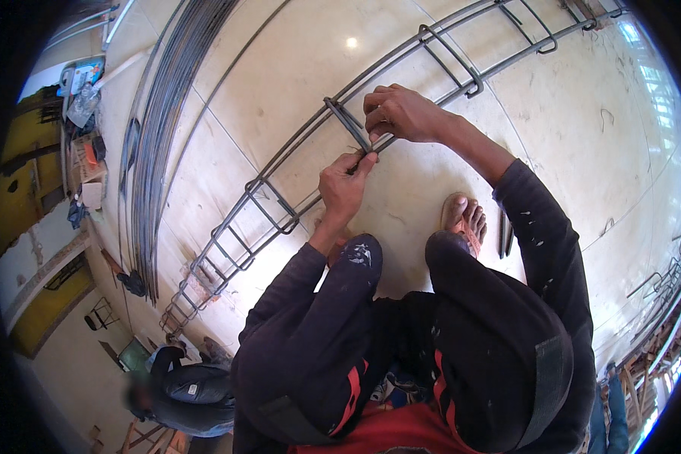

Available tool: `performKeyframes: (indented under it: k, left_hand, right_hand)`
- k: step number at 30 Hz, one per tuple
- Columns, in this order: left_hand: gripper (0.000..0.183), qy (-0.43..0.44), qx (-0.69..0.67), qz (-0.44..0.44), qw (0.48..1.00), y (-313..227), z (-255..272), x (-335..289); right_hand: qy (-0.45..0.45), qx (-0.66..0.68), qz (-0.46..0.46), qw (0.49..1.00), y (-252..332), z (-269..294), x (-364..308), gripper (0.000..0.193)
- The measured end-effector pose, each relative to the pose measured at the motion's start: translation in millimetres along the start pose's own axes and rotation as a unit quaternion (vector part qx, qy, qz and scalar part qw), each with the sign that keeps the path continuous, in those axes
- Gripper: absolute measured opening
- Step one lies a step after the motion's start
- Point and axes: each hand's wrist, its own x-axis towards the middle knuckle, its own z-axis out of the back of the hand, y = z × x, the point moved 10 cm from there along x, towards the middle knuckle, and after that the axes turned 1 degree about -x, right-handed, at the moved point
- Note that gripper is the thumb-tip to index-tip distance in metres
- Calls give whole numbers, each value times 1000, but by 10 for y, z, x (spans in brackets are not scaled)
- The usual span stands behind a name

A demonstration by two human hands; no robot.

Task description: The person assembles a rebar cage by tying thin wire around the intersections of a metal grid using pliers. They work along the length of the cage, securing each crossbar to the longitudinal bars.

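Note:
A long rebar cage (pixel 265 181) runs diagonally across the floor in front of me, its parallel bars ringed by several bent stirrups (pixel 452 63). My left hand (pixel 342 184) is closed at a corner of one stirrup (pixel 346 123), thumb and fingers pinched at the near bar. Just above and to the right, my right hand (pixel 402 113) curls over the same joint with its fingers pressed together. Whatever thin piece it may hold is too small to make out. Both hands are nearly touching at that corner.
A bundle of long steel rods (pixel 159 113) lies beyond the cage at left. Two short dark bars (pixel 505 233) rest by my right foot (pixel 464 216). More bent stirrups (pixel 662 284) lie at far right. Another person (pixel 193 390) crouches at lower left, near the cage's end.

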Motion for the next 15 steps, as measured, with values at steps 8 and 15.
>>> performKeyframes:
  k: [8,15]
  left_hand:
    - [34,-35,51,64,996,113,10,-11]
    - [36,-84,74,-27,993,-127,65,-25]
  right_hand:
    - [-175,-106,-28,978,297,65,-404,23]
    - [-134,-107,-233,957,159,-662,-1056,62]
